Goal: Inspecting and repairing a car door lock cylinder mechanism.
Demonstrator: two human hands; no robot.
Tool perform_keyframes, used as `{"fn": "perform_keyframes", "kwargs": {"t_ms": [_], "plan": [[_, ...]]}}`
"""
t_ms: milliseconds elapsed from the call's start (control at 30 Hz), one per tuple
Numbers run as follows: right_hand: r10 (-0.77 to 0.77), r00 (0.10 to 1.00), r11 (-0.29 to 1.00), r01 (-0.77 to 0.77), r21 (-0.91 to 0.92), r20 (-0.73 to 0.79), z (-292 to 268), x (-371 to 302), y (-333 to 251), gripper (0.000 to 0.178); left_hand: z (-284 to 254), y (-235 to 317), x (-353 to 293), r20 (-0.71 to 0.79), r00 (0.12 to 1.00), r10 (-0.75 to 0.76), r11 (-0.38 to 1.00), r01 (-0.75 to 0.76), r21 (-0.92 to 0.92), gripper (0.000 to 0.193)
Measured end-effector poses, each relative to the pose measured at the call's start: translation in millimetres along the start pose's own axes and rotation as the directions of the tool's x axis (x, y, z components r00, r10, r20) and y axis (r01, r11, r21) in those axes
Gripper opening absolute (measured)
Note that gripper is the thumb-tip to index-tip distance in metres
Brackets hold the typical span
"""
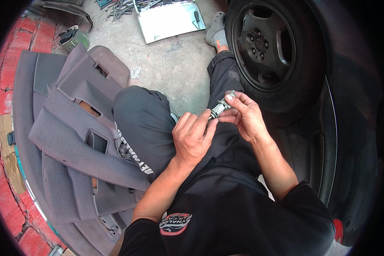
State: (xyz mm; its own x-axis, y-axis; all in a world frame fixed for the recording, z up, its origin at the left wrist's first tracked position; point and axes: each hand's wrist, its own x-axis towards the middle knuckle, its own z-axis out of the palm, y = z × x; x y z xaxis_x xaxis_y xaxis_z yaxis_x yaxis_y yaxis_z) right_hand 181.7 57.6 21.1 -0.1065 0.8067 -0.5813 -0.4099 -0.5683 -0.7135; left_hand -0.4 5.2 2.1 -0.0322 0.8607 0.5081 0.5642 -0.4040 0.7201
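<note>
The shiny, silvery metal cylinder was tilted above the thighs, the left hand gripping its near end, the right hand its far end. A car wheel bounded the right, grey door panels the left; concrete floor extended between.

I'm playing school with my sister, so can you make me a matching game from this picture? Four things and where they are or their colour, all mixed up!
Things:
1. metal part
2. wheel
3. panels
4. bricks

Places or colours:
A. red
B. between the left hand and the right hand
C. beside the grey shoe
D. piled beside the left knee

Right pairs: 1-B, 2-C, 3-D, 4-A
</note>
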Motion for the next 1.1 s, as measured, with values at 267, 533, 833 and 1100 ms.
{"fn": "perform_keyframes", "kwargs": {"t_ms": [267, 533, 833, 1100], "plan": [[0.011, 1.0, 0.999, -0.01, -0.043, 0.025, 0, 0, 2, 0.035, 1, 2, -2, 0.01, 0.999, -0.051, 0.998, 0.052, -0.025, 0.028], [-0.047, 0.997, 0.993, 0.054, -0.103, 0.065, 5, -3, 7, 0.034, 9, -1, 2, 0.004, 0.996, -0.093, 0.995, 0.093, -0.036, 0.023], [-0.103, 0.994, 0.974, 0.108, -0.2, 0.035, 6, 2, 9, 0.031, 15, 1, -4, 0.019, 0.999, -0.035, 0.997, 0.034, 0.07, 0.02], [-0.134, 0.99, 0.963, 0.138, -0.232, 0.033, 5, 2, 15, 0.026, 19, 6, -11, 0.123, 0.838, -0.532, 0.78, 0.542, -0.313, 0.02]]}}
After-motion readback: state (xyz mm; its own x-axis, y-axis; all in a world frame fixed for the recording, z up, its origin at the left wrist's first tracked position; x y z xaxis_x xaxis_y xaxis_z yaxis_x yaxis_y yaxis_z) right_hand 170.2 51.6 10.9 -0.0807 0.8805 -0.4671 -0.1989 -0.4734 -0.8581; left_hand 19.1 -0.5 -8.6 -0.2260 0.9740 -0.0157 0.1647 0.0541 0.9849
